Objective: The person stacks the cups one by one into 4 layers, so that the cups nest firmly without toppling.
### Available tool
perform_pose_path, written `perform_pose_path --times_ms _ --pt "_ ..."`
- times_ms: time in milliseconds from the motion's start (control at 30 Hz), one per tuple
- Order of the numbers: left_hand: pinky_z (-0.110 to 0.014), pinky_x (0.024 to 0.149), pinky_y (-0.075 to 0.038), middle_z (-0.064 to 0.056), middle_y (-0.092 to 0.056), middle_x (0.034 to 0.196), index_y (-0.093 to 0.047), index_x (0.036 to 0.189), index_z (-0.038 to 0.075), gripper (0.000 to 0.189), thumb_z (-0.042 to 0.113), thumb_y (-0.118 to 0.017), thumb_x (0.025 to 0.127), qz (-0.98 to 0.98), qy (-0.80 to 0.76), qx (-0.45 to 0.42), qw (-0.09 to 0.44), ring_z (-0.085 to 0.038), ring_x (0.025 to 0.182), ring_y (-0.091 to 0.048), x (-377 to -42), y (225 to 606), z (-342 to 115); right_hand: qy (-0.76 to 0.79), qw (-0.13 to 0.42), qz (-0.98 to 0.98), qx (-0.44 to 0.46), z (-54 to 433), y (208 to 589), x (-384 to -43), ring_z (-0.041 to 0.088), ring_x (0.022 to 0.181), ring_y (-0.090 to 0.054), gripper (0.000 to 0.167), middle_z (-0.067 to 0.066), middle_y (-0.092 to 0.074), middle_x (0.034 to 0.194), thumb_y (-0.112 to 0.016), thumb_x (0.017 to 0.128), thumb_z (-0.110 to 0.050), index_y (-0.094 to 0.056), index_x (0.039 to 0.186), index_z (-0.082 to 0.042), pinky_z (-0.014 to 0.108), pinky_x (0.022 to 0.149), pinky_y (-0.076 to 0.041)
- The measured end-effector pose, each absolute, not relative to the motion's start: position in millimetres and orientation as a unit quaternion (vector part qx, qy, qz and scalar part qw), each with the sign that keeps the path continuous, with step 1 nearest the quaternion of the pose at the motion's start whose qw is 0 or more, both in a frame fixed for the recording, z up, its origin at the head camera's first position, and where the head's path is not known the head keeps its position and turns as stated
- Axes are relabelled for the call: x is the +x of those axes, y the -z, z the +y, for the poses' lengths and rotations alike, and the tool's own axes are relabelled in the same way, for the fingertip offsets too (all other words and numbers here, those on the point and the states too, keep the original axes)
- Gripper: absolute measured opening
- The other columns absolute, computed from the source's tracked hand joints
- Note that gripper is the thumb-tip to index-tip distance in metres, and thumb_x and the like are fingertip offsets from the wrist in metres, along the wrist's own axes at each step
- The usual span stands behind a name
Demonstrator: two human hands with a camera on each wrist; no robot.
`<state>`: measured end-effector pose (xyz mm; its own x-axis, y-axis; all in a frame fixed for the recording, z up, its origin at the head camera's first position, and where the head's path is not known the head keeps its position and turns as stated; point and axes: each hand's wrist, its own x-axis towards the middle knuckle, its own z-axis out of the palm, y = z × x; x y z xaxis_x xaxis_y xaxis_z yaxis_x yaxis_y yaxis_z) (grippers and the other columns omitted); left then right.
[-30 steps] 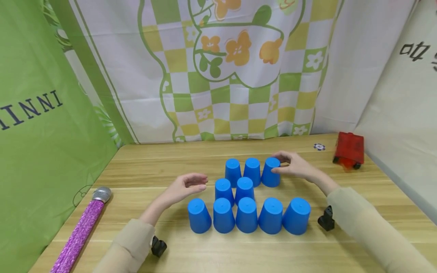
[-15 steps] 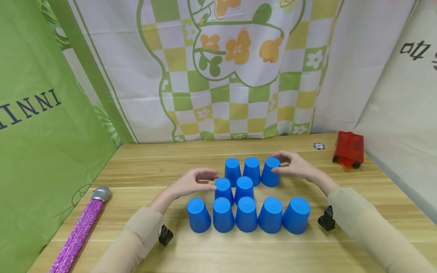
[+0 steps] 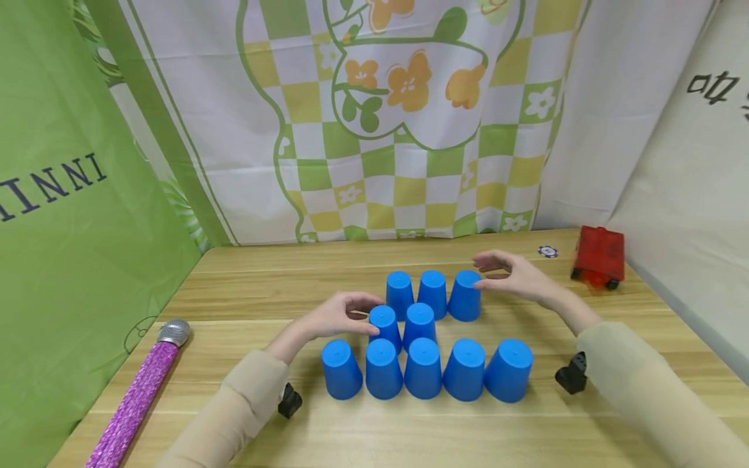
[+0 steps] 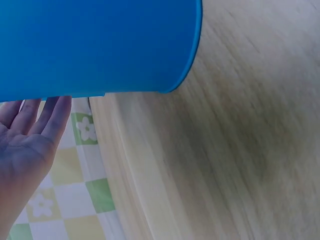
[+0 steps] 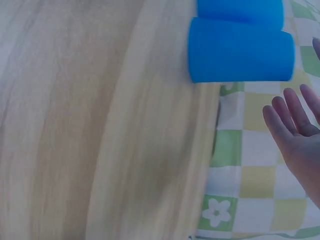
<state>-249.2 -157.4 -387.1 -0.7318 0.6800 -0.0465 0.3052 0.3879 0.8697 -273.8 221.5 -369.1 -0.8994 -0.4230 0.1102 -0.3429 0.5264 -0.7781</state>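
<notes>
Upside-down blue plastic cups stand in three rows on the wooden table. My left hand point(image 3: 345, 314) holds the left cup point(image 3: 383, 320) of the middle row, thumb at its front and fingers behind. In the left wrist view, a large blue cup point(image 4: 95, 45) hides the fingertips of my left hand point(image 4: 30, 135). Beside the right end cup point(image 3: 465, 298) of the back row, my right hand point(image 3: 515, 278) is spread with nothing in it. The right wrist view shows a gap between that cup point(image 5: 240, 52) and the fingers of my right hand point(image 5: 300, 130).
Several more cups form the front row point(image 3: 423, 370). A pink glittery microphone point(image 3: 140, 396) lies at the left. A red toy cart point(image 3: 598, 255) and a poker chip point(image 3: 548, 251) are at the back right. A patterned curtain point(image 3: 409, 182) hangs behind the table point(image 3: 281, 276).
My left hand has moved right and come round the left middle-row cup. My right hand has let go of the right back-row cup and drawn back to the right.
</notes>
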Motion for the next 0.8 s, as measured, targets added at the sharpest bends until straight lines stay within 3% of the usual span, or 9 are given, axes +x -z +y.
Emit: perform_pose_path --times_ms 267,367,533,633,800 --pt "-0.040 0.101 -0.047 -0.010 -0.061 0.123 -0.056 0.127 0.007 0.048 0.019 -0.072 0.083 0.811 -0.451 0.316 0.197 -0.023 0.115 -0.057 -249.4 390.5 -151.2 0.414 0.038 0.890 -0.188 239.9 349.7 -248.4 0.036 0.123 -0.048 0.052 0.019 -0.052 0.133 -0.061 0.092 -0.030 -0.044 0.135 -0.006 0.055 0.098 -0.043" --pt "-0.039 0.100 -0.048 -0.010 -0.062 0.121 -0.056 0.126 0.007 0.047 0.018 -0.072 0.083 0.812 -0.450 0.318 0.192 -0.023 0.113 -0.058 -249.0 390.8 -149.9 0.407 0.036 0.896 -0.174 249.1 345.8 -238.9 0.033 0.122 -0.049 0.051 0.018 -0.052 0.133 -0.056 0.094 -0.032 -0.044 0.136 -0.006 0.042 0.095 -0.049" --pt "-0.038 0.097 -0.050 -0.011 -0.062 0.122 -0.057 0.125 0.008 0.045 0.018 -0.071 0.084 0.807 -0.461 0.317 0.188 -0.025 0.113 -0.058 -247.4 391.7 -150.4 0.403 0.030 0.902 -0.152 264.5 346.0 -225.7 0.002 0.109 -0.056 0.048 0.017 -0.053 0.133 -0.049 0.097 -0.037 -0.045 0.135 -0.007 0.014 0.084 -0.048" --pt "-0.038 0.095 -0.051 -0.011 -0.061 0.123 -0.056 0.125 0.008 0.044 0.020 -0.071 0.085 0.809 -0.469 0.305 0.180 -0.026 0.113 -0.057 -246.6 391.0 -153.0 0.409 0.029 0.900 -0.149 269.9 347.5 -215.8 -0.013 0.100 -0.053 0.046 0.019 -0.054 0.132 -0.046 0.099 -0.036 -0.045 0.135 -0.007 0.015 0.084 -0.049" --pt "-0.038 0.093 -0.052 -0.011 -0.061 0.122 -0.056 0.126 0.009 0.044 0.021 -0.070 0.086 0.818 -0.475 0.288 0.148 -0.028 0.114 -0.057 -248.0 388.3 -159.5 0.430 0.033 0.886 -0.168 269.5 353.1 -196.6 -0.014 0.099 -0.054 0.042 0.018 -0.055 0.128 -0.040 0.102 -0.029 -0.046 0.133 -0.002 0.018 0.085 -0.052"
